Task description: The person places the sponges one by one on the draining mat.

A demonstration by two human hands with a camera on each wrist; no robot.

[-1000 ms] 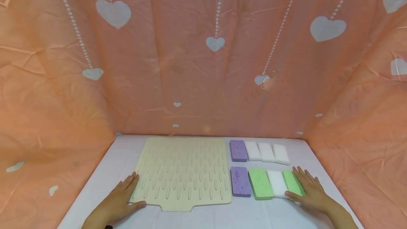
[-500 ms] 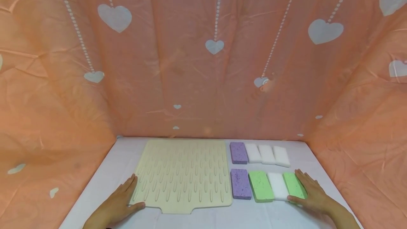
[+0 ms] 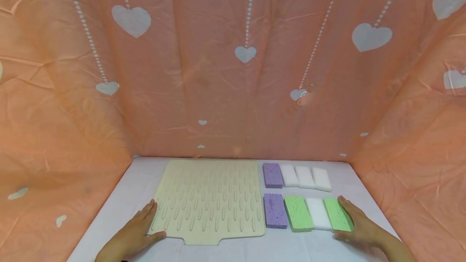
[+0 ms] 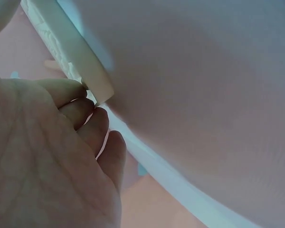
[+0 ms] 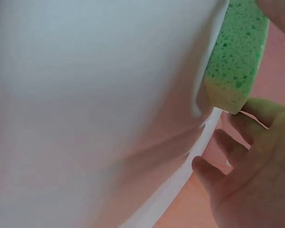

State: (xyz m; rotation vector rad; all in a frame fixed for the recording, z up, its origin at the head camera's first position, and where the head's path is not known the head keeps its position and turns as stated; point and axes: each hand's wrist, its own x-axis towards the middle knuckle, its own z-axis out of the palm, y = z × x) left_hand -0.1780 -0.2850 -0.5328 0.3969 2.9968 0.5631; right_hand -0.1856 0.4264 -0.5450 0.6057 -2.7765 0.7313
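Note:
A flat cream mat (image 3: 207, 199) with raised oval ribs and a tab at its front lies on the left half of the table. My left hand (image 3: 127, 231) is at its left front corner, fingers loosely extended; the left wrist view has the fingertips right at the mat's edge (image 4: 88, 57). At the right end of the near sponge row is a green sponge (image 3: 336, 215). My right hand (image 3: 364, 229) is beside it, index finger along its right edge and thumb by its front edge. In the right wrist view, fingertips meet the green sponge's corner (image 5: 240, 52).
Left of that green sponge are a white sponge (image 3: 318, 213), another green sponge (image 3: 298, 213) and a purple sponge (image 3: 275, 211). Behind stands a row with a purple sponge (image 3: 272, 175) and white sponges (image 3: 306, 177). Orange heart-print cloth (image 3: 218, 92) encloses the white table (image 3: 247, 250).
The right hand has shifted slightly toward the near edge, its thumb now by the sponge's front edge and more of the green sponge showing. My left hand keeps its place at the mat.

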